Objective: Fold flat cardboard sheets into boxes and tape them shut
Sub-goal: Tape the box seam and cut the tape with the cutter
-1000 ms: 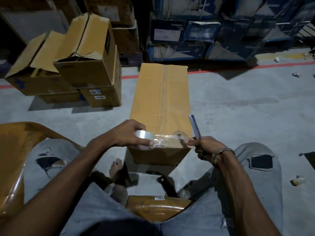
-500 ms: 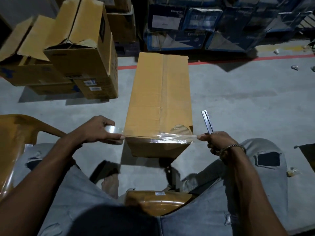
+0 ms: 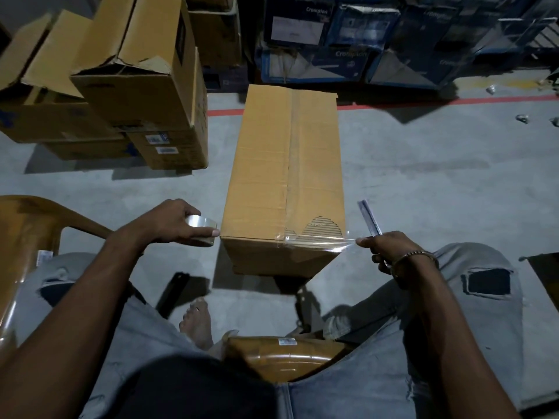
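A long brown cardboard box (image 3: 266, 164) lies on the floor in front of me, its top seam taped lengthwise. My left hand (image 3: 169, 220) grips a clear tape roll (image 3: 201, 229) just left of the box's near corner. A strip of clear tape (image 3: 314, 238) stretches across the near top edge, over a torn patch of cardboard. My right hand (image 3: 384, 247) pinches the tape's free end at the right corner and also holds a slim cutter (image 3: 369, 219) that points up and away.
I sit on an orange plastic chair (image 3: 27, 237) with my knees either side of the box. Open brown cartons (image 3: 127, 86) are stacked at the left. Blue printed boxes (image 3: 378, 40) line the back behind a red floor line (image 3: 438, 102). Small scraps litter the concrete at the right.
My left hand has carried the roll from the near right part of the box's top out past its left corner, laying tape across the edge. The right hand stayed at the right corner.
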Demonstrator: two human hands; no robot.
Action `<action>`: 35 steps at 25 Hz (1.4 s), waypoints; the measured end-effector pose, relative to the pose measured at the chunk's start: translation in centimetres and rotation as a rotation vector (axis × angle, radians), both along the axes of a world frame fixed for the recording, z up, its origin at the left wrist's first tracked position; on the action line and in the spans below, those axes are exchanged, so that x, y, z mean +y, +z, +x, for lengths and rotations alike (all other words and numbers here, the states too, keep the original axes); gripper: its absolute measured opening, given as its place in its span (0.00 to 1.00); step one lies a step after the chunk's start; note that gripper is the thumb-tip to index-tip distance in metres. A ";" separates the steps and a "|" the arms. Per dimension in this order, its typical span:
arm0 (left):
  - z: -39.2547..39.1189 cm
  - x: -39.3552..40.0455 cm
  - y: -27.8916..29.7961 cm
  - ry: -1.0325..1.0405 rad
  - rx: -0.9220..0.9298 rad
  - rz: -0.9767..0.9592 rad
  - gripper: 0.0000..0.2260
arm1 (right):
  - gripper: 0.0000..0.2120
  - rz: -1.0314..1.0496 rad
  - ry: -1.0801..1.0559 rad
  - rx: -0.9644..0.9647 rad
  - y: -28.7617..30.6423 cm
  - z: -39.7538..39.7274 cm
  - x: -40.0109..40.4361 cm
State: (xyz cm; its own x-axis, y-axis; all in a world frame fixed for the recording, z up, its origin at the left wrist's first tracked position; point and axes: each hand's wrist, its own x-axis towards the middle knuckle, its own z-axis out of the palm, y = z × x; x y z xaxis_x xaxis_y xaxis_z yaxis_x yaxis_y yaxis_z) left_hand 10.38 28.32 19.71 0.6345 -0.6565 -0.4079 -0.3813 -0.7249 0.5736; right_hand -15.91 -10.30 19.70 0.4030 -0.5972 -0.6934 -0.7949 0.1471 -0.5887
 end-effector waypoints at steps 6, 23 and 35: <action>0.5 -0.2 -0.3 -0.026 0.044 -0.044 0.17 | 0.09 -0.015 0.000 0.061 -1.1 0.9 0.2; 1.0 -1.0 -2.1 0.014 0.070 0.113 0.24 | 0.10 -0.171 0.149 0.149 -5.3 2.1 0.0; 0.4 -2.8 -4.5 -0.020 -0.023 0.200 0.13 | 0.17 -0.053 -0.150 0.105 -5.7 2.2 1.9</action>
